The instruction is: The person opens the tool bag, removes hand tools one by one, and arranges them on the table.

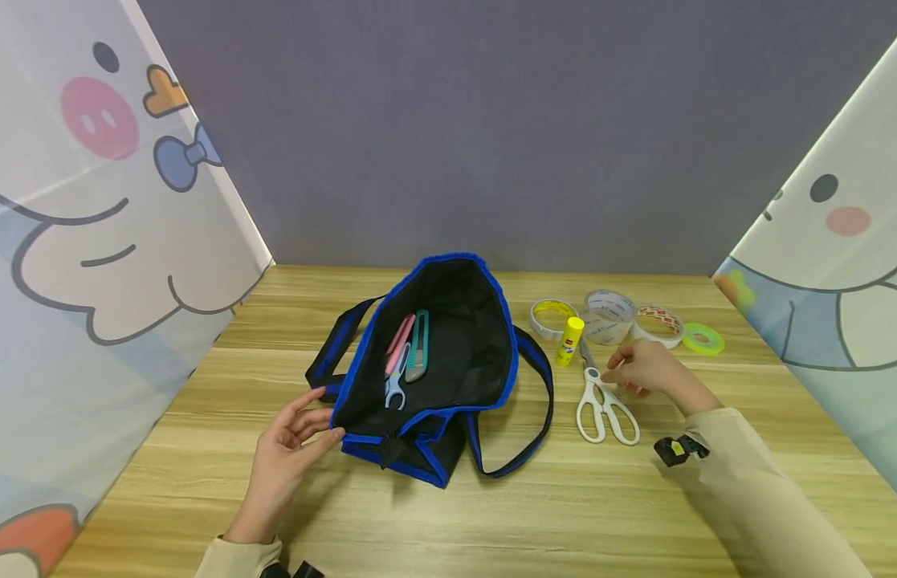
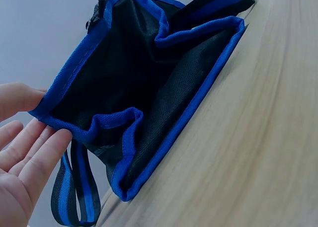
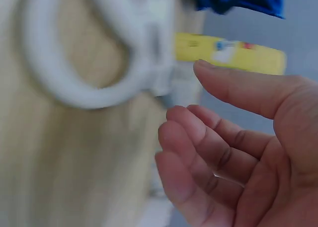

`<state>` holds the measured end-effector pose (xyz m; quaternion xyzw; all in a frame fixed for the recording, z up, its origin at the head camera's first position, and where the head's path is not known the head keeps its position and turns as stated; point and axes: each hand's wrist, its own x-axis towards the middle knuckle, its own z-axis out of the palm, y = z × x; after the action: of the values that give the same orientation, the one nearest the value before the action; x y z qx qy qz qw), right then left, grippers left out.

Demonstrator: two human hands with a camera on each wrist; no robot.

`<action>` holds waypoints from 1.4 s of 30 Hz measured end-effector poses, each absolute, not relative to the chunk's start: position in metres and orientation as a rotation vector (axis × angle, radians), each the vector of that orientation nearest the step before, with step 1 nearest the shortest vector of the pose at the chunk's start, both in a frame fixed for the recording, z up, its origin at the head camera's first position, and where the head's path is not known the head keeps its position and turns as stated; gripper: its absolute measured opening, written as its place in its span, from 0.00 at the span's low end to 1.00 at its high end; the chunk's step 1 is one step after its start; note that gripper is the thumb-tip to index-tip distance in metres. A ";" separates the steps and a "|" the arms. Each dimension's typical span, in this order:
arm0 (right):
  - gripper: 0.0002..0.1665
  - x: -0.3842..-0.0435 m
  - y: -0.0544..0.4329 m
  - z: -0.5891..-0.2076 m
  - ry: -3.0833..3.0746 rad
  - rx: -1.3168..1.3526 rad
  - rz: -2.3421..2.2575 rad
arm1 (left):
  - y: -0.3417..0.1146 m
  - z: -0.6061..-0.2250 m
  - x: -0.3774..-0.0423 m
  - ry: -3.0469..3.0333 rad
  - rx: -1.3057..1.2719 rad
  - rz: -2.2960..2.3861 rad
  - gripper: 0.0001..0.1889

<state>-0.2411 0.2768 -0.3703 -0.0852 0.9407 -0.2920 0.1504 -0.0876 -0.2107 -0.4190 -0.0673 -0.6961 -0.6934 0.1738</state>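
A black bag with blue trim (image 1: 455,337) lies tilted on the table, its mouth facing up and toward me. My left hand (image 1: 292,441) pinches the corner of its rim between thumb and fingers, as the left wrist view (image 2: 37,157) also shows. Inside the bag lie a teal utility knife (image 1: 418,349), a pink utility knife (image 1: 399,341) and small light-blue scissors (image 1: 395,379). My right hand (image 1: 646,368) hovers beside white-handled scissors (image 1: 594,393); in the right wrist view its thumb and bent fingers stand apart with nothing between them. A yellow glue stick (image 1: 569,341) stands upright near the blades.
Behind the scissors are a white tape roll (image 1: 545,321), a clear tape roll (image 1: 609,317), another white roll (image 1: 661,327) and a green tape roll (image 1: 703,339). Bag straps (image 1: 538,409) spread onto the wooden table (image 1: 528,522). A grey partition (image 1: 491,136) rises at the back.
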 end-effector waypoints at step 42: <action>0.27 -0.299 0.028 -0.351 2.305 -0.439 -1.309 | -0.213 -0.418 -0.085 -1.914 -0.169 -2.042 0.39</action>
<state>-0.2994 0.0278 -0.3508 -0.1593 0.8359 -0.4745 0.2254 -0.0855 -0.2134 -0.4180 -0.0593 -0.6729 -0.7180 0.1680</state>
